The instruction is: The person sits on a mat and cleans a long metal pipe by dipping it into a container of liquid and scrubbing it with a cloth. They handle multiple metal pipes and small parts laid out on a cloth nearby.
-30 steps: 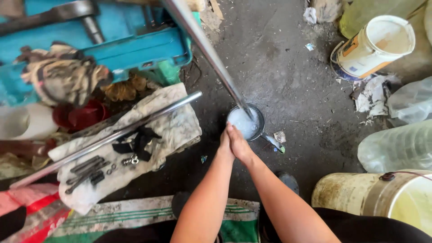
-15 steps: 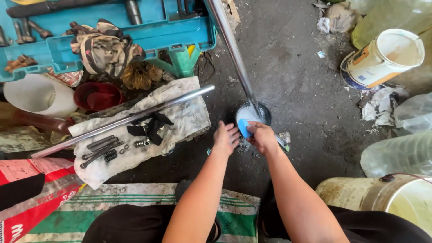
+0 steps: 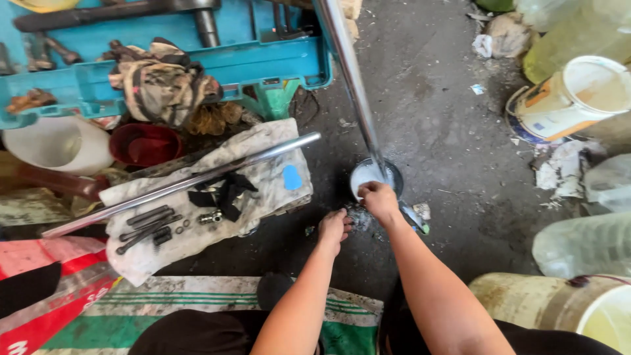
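Centre frame, our right hand (image 3: 379, 199) sits on the near rim of the small round container (image 3: 369, 177) w/ white stuff, fingers curled; can't tell if it grips anything. The long metal tube (image 3: 348, 79) runs from top centre down into that container. Half a sec ago both hands were at the container; now our left hand (image 3: 334, 228) has dropped lower-left, fingertips on the dark floor (image 3: 447, 144), holding nothing.

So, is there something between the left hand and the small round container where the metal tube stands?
Nothing visible blocks it. The left hand hovers over bare floor just beside the small round container. The right hand already rests on the container's near rim, at the foot of the metal tube.
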